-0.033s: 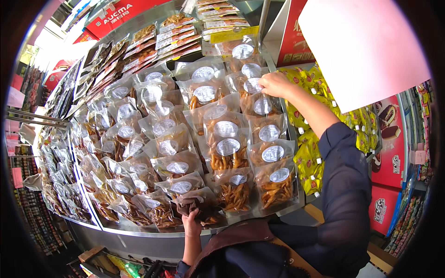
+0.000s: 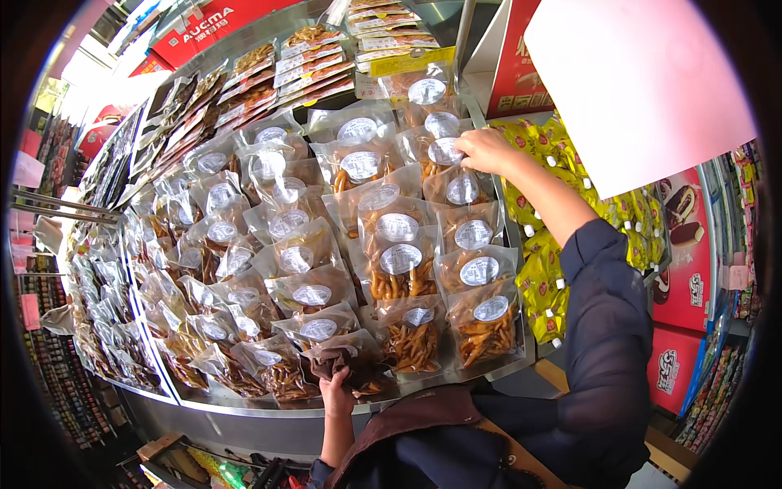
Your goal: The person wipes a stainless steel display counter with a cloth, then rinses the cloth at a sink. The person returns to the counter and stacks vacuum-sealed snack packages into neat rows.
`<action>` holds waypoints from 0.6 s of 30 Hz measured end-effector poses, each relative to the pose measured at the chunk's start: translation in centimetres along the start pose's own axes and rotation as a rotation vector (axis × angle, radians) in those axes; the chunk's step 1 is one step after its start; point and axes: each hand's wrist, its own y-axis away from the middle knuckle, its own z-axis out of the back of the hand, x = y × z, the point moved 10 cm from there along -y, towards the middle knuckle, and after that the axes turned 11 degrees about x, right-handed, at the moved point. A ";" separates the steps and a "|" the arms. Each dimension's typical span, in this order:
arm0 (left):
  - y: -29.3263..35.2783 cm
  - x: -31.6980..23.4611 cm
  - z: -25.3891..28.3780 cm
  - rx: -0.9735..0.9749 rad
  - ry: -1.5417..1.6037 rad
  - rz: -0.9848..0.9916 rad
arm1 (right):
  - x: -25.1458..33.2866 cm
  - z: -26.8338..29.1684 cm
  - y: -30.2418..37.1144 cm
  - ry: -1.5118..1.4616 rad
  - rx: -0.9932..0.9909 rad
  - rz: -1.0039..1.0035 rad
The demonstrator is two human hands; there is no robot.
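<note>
My right hand reaches to the far right of the display and pinches the edge of a transparent bag with an oval white label. Brown food, apparently chicken feet, shows through it. Near the front edge, my left hand is closed around a dark brown cloth. The cloth rests against a front-row bag. Similar labelled bags stand in overlapping rows between my hands, among them a bag of chicken feet at the front right.
Yellow pouches with white caps lie right of the display, below my right forearm. A large pale pink sheet hangs at upper right. Flat packets are stacked at the back. A metal rim borders the front.
</note>
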 end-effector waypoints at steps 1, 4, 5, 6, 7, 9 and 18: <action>0.0 0.0 -0.1 0.006 0.009 0.007 | -0.2 -0.3 0.6 0.002 0.043 -0.059; 0.1 0.1 -0.1 -0.017 0.006 0.020 | 2.1 0.7 3.7 0.090 -0.112 -0.009; 0.1 0.0 -0.1 -0.021 0.004 0.013 | 3.0 1.2 5.2 0.127 -0.200 0.012; 0.2 0.1 0.0 -0.040 -0.009 0.029 | 3.4 0.9 6.3 0.125 -0.225 0.008; 0.2 0.0 -0.1 -0.034 -0.007 0.024 | 2.5 -1.2 6.9 0.024 -0.053 -0.086; 0.1 -0.2 -0.7 0.017 0.014 0.006 | 1.2 -4.9 8.2 -0.138 0.202 -0.183; 0.4 -0.1 -0.2 -0.037 -0.008 0.013 | -0.1 -4.1 8.5 -0.184 -0.136 0.003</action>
